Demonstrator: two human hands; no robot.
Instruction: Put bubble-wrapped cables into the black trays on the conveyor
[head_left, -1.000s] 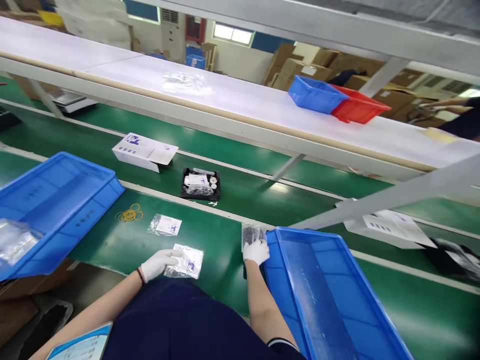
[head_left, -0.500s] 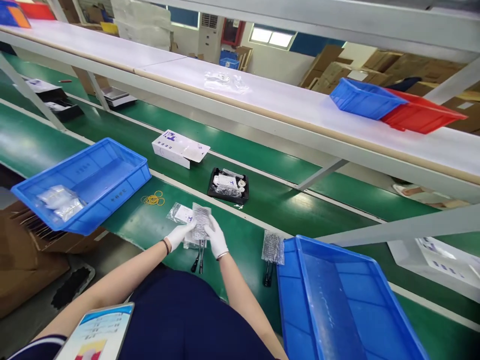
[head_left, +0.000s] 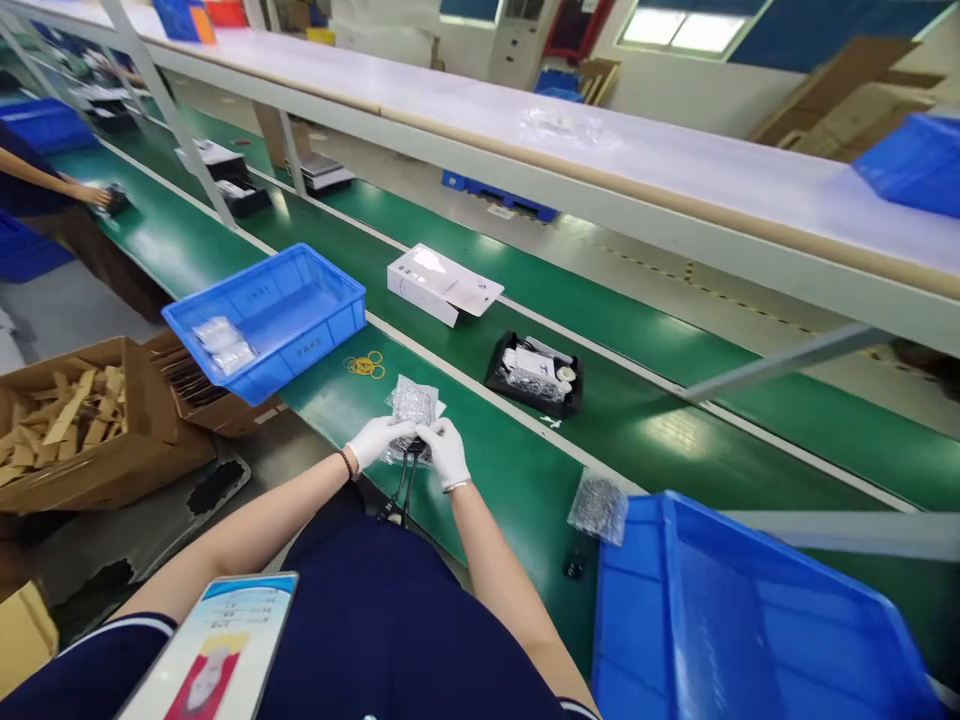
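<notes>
My left hand (head_left: 377,441) and my right hand (head_left: 448,453), both in white gloves, pinch the near end of a clear bubble-wrap bag (head_left: 414,402) from either side. Two black cable-like ends (head_left: 403,490) hang out of it toward my body. What the bag contains is hard to make out. Other clear plastic packaging lies under it, partly hidden. To the left on the green bench is a pile of yellow rubber bands (head_left: 365,366). A similar bubble-wrap bag (head_left: 599,507) with a black end rests at the right, against a large blue bin (head_left: 670,580).
A blue bin (head_left: 330,350) with clear packets stands at the left. On the belt are an opened white box (head_left: 431,285) and a black tray (head_left: 534,376) of packed parts. A white shelf (head_left: 465,120) runs overhead. A co-worker's hand (head_left: 94,195) shows far left.
The view has swung left, bringing a co-worker and a carton of cardboard pieces into sight. Both hands have moved from the bag's sides to its near end, closer together.
</notes>
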